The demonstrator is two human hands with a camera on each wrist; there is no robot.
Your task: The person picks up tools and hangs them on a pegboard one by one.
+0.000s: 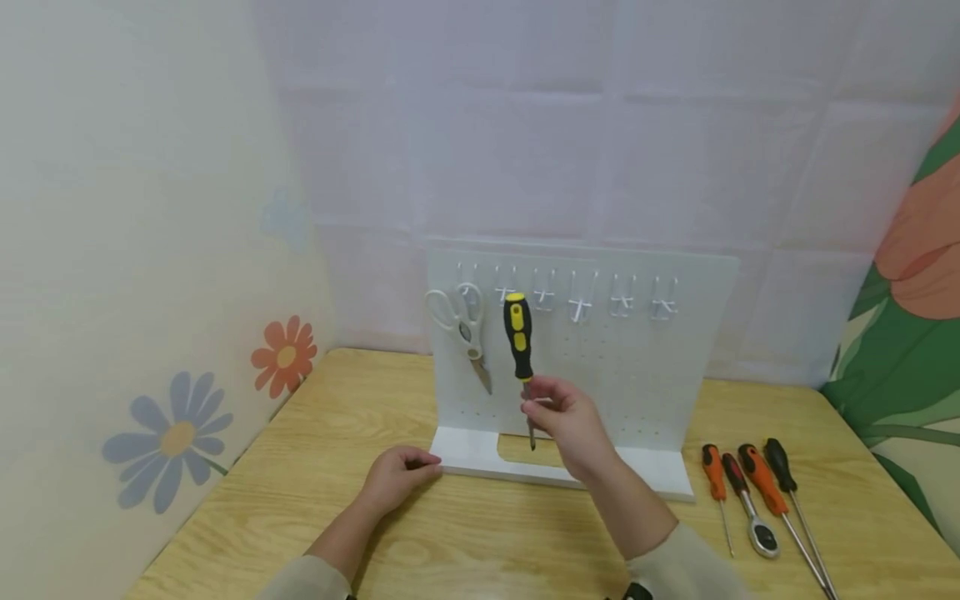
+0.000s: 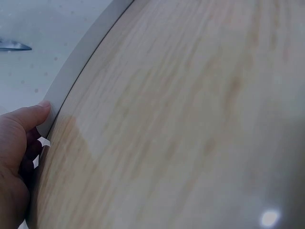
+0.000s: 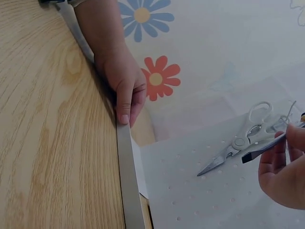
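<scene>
A screwdriver (image 1: 518,337) with a black and yellow handle is held upright, tip down, before a white pegboard (image 1: 652,383). My right hand (image 1: 576,429) pinches its metal shaft between thumb and fingers, below the handle. In the right wrist view, the flat tip of the screwdriver (image 3: 259,151) points past the scissors. At the board's front left corner, my left hand (image 1: 399,479) grips the white base (image 1: 468,450), its thumb on the edge in the left wrist view. White-handled scissors (image 1: 467,329) hang from the leftmost hook, blades down.
A row of white hooks (image 1: 580,308) runs along the board's upper part. On the table's right lie an orange screwdriver (image 1: 715,475), a ratchet wrench (image 1: 763,537), a larger orange screwdriver (image 1: 763,479) and a black-handled screwdriver (image 1: 782,467). Walls stand behind and to the left.
</scene>
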